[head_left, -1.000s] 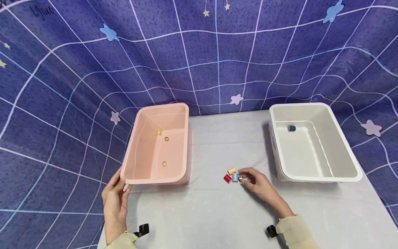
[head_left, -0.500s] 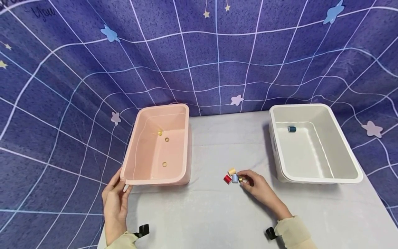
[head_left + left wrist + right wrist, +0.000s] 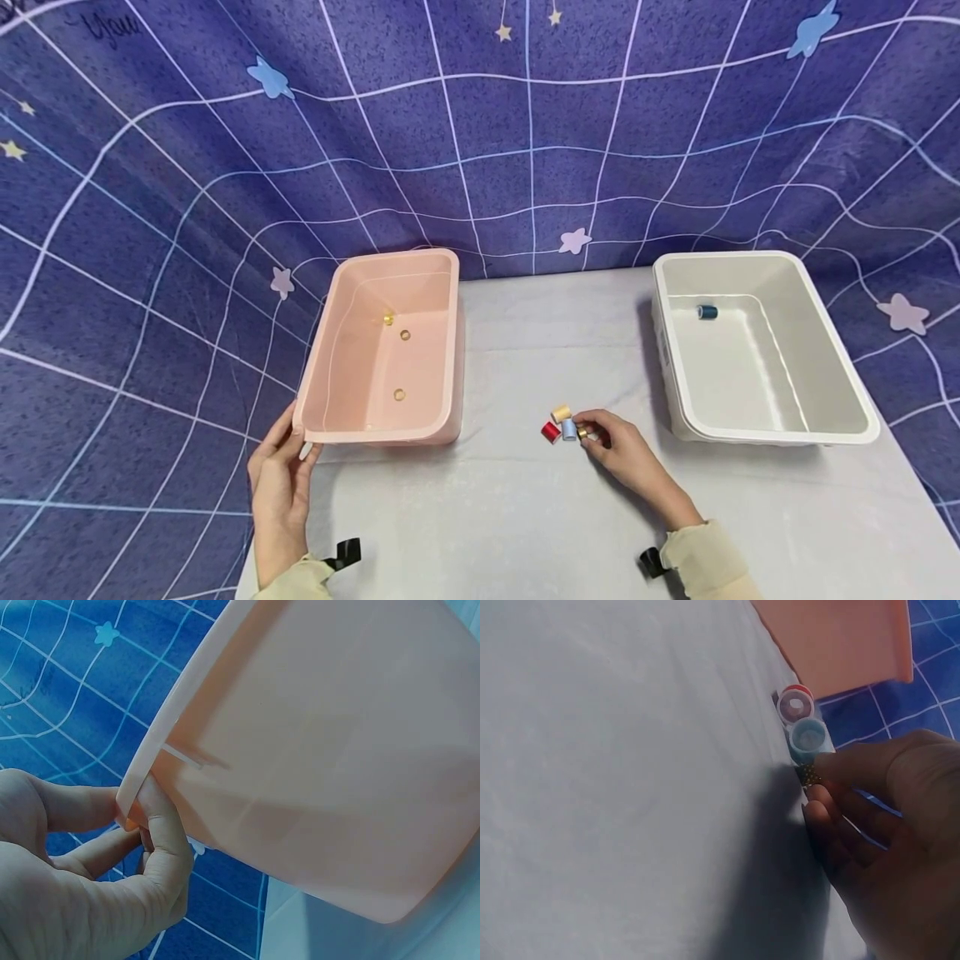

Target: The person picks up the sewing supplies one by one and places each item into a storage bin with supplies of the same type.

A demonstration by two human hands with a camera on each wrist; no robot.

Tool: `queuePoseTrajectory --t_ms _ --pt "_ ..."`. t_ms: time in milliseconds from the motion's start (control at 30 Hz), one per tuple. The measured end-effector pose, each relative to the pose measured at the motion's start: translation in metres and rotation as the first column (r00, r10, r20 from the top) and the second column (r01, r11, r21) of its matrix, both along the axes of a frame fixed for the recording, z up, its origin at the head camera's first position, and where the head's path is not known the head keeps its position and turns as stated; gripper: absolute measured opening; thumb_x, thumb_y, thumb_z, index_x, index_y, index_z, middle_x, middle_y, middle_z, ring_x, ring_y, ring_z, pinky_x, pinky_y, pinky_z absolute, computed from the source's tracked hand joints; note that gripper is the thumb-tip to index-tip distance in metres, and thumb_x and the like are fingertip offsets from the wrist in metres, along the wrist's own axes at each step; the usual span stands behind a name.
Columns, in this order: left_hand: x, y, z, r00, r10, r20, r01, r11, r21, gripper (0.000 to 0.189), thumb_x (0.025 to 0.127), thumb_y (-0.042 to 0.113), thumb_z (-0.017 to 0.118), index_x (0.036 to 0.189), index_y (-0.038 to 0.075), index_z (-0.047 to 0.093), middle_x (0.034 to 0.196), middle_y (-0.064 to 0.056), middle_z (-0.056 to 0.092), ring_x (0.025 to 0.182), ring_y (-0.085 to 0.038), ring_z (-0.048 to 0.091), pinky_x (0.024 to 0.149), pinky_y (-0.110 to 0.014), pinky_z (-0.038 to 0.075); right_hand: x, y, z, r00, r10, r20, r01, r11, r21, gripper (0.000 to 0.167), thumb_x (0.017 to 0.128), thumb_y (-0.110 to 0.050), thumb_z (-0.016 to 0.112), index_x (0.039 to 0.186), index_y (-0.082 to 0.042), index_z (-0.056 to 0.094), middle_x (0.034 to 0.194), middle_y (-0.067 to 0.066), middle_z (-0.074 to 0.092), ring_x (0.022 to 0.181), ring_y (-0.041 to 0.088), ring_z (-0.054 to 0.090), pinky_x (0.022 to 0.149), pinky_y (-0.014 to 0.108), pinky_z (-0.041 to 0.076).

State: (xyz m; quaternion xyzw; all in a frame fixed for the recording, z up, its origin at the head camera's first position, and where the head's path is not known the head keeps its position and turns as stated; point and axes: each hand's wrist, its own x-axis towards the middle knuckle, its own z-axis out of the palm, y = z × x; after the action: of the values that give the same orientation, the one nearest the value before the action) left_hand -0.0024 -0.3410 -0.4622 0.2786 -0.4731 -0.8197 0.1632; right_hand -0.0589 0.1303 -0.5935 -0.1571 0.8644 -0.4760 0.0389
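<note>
My left hand grips the near left corner of the pink plastic tub; in the left wrist view thumb and fingers pinch its rim. My right hand pinches a small gold dimpled thimble, partly hidden by the fingers, low at the tablecloth. Beside it a light blue thread spool stands close to the fingertips. A red thread spool and a pale yellow thread spool lie just left of that. Inside the pink tub are three small gold pieces, one a thimble-like ring.
A white plastic tub stands at the right with a dark teal thread spool inside. White cloth covers the table between and before the tubs. A blue-purple patterned curtain hangs behind and at the left.
My right hand has closed in slightly around the thimble beside the spools. The left hand keeps its grip on the pink tub; the view has shifted a little.
</note>
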Motion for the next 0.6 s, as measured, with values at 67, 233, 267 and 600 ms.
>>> queuePoseTrajectory --t_ms 67,233,267,600 --pt "0.0000 0.0001 0.0003 1.000 -0.001 0.002 0.001 1.000 0.001 0.049 0.103 -0.008 0.052 0.152 0.000 0.051 0.126 -0.002 0.072 0.102 -0.013 0.072 0.076 -0.024 0.063 -0.0004 -0.0003 -0.0012 1.000 -0.004 -0.007 0.004 1.000 0.000 0.037 0.087 0.007 0.076 0.121 -0.004 0.070 0.101 0.005 0.074 0.087 0.007 0.064 0.074 0.024 0.054" --pt "0.0004 0.0002 0.0005 1.000 0.000 0.007 0.000 1.000 0.006 0.050 0.103 -0.008 0.052 0.152 0.001 0.051 0.126 -0.002 0.073 0.103 -0.013 0.072 0.077 -0.024 0.063 -0.0015 0.0001 -0.0049 1.000 -0.007 -0.024 0.007 1.000 0.008 0.036 0.087 0.007 0.077 0.120 -0.006 0.071 0.100 0.003 0.074 0.086 0.006 0.064 0.073 0.024 0.054" --pt "0.0004 0.0003 0.0006 1.000 0.000 0.008 -0.001 1.000 0.007 0.050 0.103 -0.007 0.052 0.152 0.001 0.051 0.126 -0.002 0.073 0.103 -0.013 0.072 0.076 -0.024 0.063 -0.0016 0.0002 -0.0050 1.000 -0.006 -0.028 0.007 1.000 0.008 0.036 0.087 0.007 0.077 0.120 -0.006 0.071 0.099 0.002 0.074 0.086 0.006 0.063 0.073 0.024 0.054" --pt "0.0001 0.0010 0.0013 1.000 0.001 0.005 -0.001 1.000 0.010 0.050 0.103 -0.007 0.052 0.152 0.001 0.051 0.127 -0.002 0.073 0.103 -0.013 0.072 0.076 -0.024 0.063 -0.0011 -0.0002 -0.0048 0.999 -0.022 -0.040 0.022 1.000 -0.008 0.035 0.086 0.005 0.079 0.119 -0.007 0.072 0.097 0.001 0.074 0.084 0.006 0.062 0.071 0.024 0.053"
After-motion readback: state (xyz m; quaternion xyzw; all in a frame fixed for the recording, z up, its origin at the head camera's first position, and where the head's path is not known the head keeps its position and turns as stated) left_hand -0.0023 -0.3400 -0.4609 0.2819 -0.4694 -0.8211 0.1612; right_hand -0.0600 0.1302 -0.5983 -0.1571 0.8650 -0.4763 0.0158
